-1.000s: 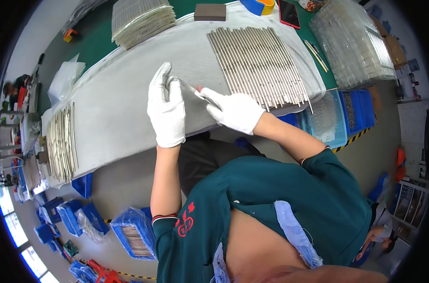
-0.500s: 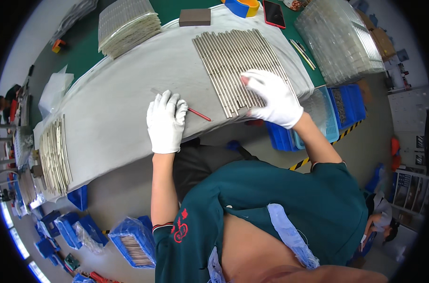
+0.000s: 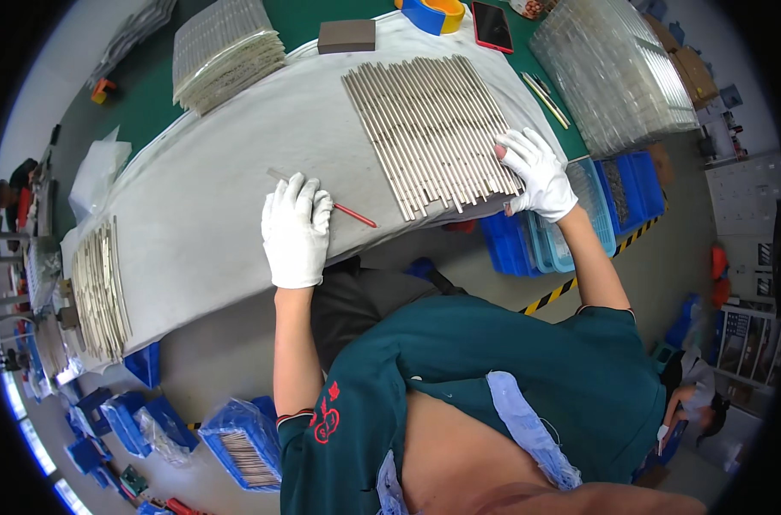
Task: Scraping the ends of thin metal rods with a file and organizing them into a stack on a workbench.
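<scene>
From my remote seat, the row of metal rods (image 3: 433, 137) lies just left of my right hand (image 3: 540, 178); I judge them stiff, slick and light singly, best taken near mid-length. That hand is spread wide, thumb and fingers apart at the row's edge, with no rod visibly clasped. My left hand (image 3: 296, 236) drapes over a slim red stick (image 3: 356, 215) poking out both sides; whether it's pinched, I can't tell.
</scene>
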Available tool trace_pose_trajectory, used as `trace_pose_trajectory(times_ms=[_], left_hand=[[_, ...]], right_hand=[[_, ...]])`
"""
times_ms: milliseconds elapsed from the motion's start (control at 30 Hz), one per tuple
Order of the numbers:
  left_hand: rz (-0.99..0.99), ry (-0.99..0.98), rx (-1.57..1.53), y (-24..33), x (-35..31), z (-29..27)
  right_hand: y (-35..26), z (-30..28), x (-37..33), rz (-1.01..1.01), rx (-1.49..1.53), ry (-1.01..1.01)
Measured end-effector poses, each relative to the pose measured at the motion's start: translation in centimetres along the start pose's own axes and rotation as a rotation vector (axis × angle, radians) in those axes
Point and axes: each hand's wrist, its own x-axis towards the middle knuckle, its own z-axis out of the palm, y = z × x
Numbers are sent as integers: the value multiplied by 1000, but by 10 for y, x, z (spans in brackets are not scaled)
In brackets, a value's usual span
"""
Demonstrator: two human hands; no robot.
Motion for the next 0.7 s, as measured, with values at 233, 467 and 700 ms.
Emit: trace_pose_trajectory(times_ms=[233,467,700], left_hand=[[-19,5,10,1,-1,-1],[-15,7,-1,1,-1,-1],[-54,-51,-14,1,-1,-4]], right_hand=[[-44,-14,28,-124,77,-102],[-55,11,52,-124,-20,-99],[-42,5,63,-136,118,-13]])
